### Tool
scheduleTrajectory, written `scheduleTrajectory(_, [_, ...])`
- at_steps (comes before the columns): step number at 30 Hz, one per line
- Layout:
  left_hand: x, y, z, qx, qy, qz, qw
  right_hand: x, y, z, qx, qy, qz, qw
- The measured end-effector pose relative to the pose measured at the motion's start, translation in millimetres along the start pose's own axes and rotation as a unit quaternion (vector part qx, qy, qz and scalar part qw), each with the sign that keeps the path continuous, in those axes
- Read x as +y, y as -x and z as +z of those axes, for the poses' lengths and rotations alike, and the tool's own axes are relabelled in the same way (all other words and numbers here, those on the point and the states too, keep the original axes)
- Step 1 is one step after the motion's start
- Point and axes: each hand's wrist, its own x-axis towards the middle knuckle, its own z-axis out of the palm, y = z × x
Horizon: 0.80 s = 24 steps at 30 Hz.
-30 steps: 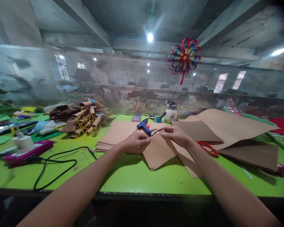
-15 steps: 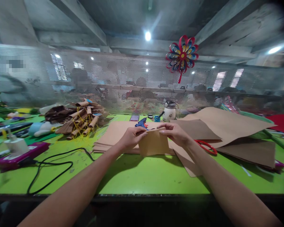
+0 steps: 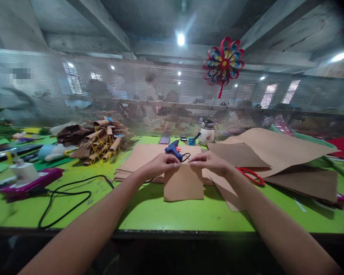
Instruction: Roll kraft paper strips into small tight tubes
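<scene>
A small square of brown paper (image 3: 184,183) lies on the green table (image 3: 166,214) just in front of me. My left hand (image 3: 159,165) pinches its far left corner and my right hand (image 3: 210,162) pinches its far right corner, fingers closed on the top edge. Directly behind my hands lies a blue glue gun (image 3: 174,150) on a stack of brown paper sheets (image 3: 140,158). Red-handled scissors (image 3: 251,176) lie right of my right wrist.
Large brown sheets (image 3: 275,152) spread to the right. A pile of rolled paper tubes (image 3: 101,143) sits back left, a black cable (image 3: 65,198) and a pink device (image 3: 31,181) at left. A white pot (image 3: 206,133) stands by the mesh screen (image 3: 160,99), where a paper flower (image 3: 223,65) hangs.
The paper lay as a diamond, then both hands lifted and turned it; now it lies flat and square to me, held at its far edge.
</scene>
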Motion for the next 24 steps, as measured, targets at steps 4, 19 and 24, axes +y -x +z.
scheduleTrajectory(4, [-8, -2, -1, -0.022, -0.029, -0.008, 0.999, 7, -1, 0, -0.055, 0.068, 0.003, 0.996])
scheduleTrajectory(19, [-36, -14, 8, -0.006, -0.269, 0.016, 0.963, 35, -12, 18, -0.016, 0.429, -0.089, 0.899])
scheduleTrajectory(24, [-35, -15, 7, -0.024, -0.308, 0.002, 0.951, 30, -12, 22, -0.034, 0.469, -0.075, 0.879])
